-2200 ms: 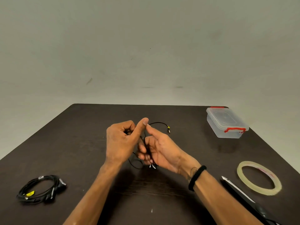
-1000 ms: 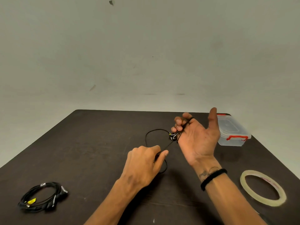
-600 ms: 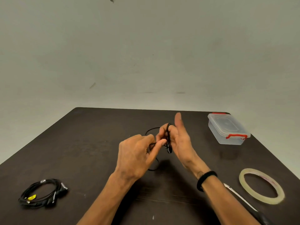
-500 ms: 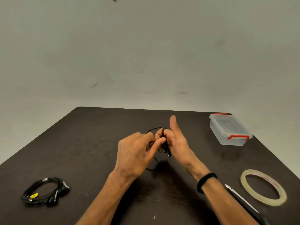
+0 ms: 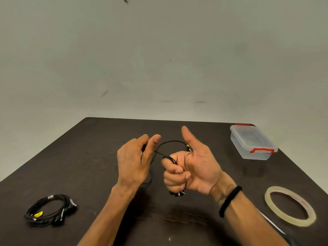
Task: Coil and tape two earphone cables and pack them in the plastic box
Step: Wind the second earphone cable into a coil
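A thin black earphone cable [image 5: 171,143] is wound round the curled fingers of my right hand [image 5: 190,167], whose thumb points up; its earbud ends stick out below the fist. My left hand [image 5: 136,160] pinches the free strand of the same cable and holds it taut to the left of the right fist. A loose loop of the cable arcs behind the hands over the dark table [image 5: 99,157]. A second black cable [image 5: 49,210] lies coiled at the front left. The clear plastic box [image 5: 252,142] with red clips stands closed at the back right.
A ring of clear tape [image 5: 291,206] lies flat at the right front. A thin pale-edged tool [image 5: 271,222], partly hidden by my right forearm, lies beside it. The table's far edge meets a plain wall.
My hands have drawn apart: the left pulled the strand out to the left, the right turned palm toward me with the cable wrapped on its fingers. The coil has gained a turn.
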The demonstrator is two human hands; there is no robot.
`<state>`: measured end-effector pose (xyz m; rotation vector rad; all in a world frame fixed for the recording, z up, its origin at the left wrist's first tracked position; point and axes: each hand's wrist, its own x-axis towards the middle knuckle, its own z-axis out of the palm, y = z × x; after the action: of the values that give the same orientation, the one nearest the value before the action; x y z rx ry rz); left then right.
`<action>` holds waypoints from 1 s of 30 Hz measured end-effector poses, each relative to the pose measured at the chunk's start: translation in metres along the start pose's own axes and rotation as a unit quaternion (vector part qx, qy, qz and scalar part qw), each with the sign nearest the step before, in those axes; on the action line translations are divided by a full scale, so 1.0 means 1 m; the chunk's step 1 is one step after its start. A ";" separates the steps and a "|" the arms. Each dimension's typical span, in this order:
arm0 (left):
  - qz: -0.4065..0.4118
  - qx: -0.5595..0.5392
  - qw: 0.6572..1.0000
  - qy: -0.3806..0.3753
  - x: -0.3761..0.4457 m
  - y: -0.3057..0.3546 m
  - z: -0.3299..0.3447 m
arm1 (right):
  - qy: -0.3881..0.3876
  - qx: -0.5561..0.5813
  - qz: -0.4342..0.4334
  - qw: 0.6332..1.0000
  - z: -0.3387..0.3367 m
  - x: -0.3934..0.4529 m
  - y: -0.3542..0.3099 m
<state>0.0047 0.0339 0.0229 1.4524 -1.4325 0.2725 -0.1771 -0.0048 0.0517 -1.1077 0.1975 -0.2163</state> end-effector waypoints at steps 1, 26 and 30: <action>-0.019 -0.022 1.000 -0.008 -0.002 0.003 0.002 | -0.018 0.030 -0.013 0.999 0.001 0.000 -0.001; 0.035 -0.092 0.958 -0.268 -0.035 0.033 0.035 | 0.289 0.196 -0.359 0.865 -0.029 -0.010 -0.007; 0.086 -0.071 0.954 -0.279 -0.034 0.033 0.031 | 0.333 0.120 -0.361 0.863 -0.033 -0.008 -0.005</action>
<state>-0.0473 0.0386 -0.0001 1.3436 -1.9927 -0.1504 -0.1938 -0.0332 0.0420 -0.7766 0.3512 -1.2755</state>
